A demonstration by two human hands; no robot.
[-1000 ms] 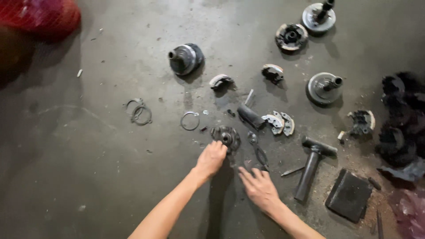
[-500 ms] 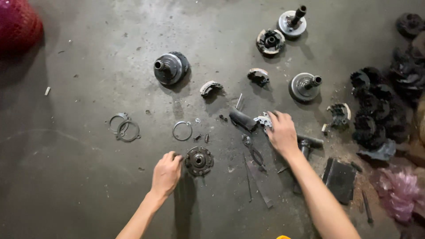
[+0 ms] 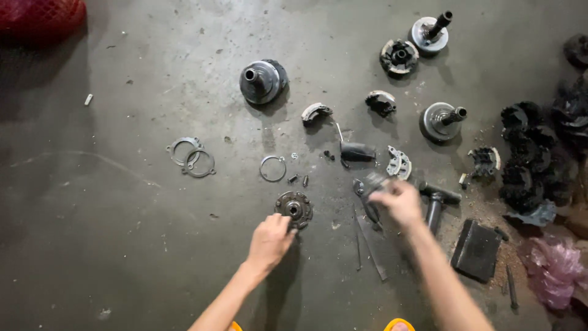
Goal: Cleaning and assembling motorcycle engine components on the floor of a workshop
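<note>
My left hand (image 3: 269, 241) touches with loose fingers the round toothed metal hub (image 3: 293, 207) near the middle of the frame. My right hand (image 3: 399, 200), blurred, is clenched around a small grey part (image 3: 374, 181), right of centre.

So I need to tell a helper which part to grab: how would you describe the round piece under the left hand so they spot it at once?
Start at the big dark bell-shaped housing at top centre of the concrete floor and go straight down, past the open wire snap ring. The piece is the small round toothed hub touching the left hand. Unlike the thin flat rings nearby, it is thick, with a centre hole.
</note>
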